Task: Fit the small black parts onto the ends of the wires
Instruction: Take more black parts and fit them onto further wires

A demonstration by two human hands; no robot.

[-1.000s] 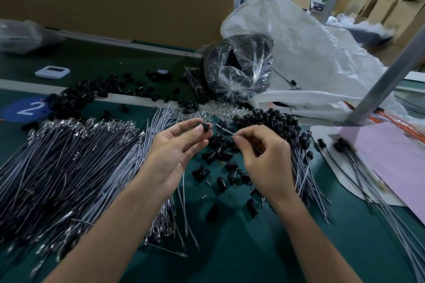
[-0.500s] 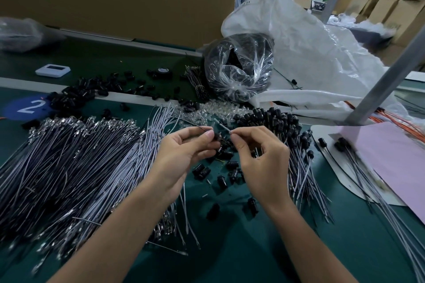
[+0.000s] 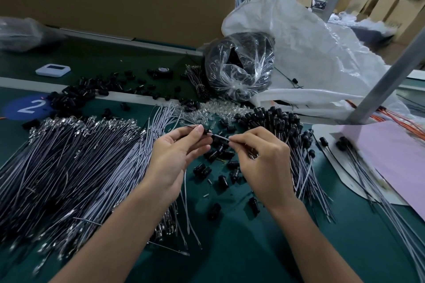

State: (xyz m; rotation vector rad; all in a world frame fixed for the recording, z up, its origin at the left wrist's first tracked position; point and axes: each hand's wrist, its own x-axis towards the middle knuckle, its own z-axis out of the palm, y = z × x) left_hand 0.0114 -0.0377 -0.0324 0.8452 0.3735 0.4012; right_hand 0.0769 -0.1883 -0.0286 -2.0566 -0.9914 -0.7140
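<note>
Over the green mat (image 3: pixel 253 248), left hand (image 3: pixel 177 156) pinches small black part (image 3: pixel 206 131), right hand (image 3: pixel 264 163) pinches wire (image 3: pixel 220 137); capped bundle (image 3: pixel 285 126) done, big bare-wire pile (image 3: pixel 69 158) unfitted.

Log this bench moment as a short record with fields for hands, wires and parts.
left hand: pinches a black part
right hand: pinches a wire near its end
fit: wire end points at the part; whether it is seated cannot be told
bare wires: pile left of the hands
capped wires: pile right of the hands
loose parts: on the green mat under the hands
bag: clear, holds black parts, behind
</note>
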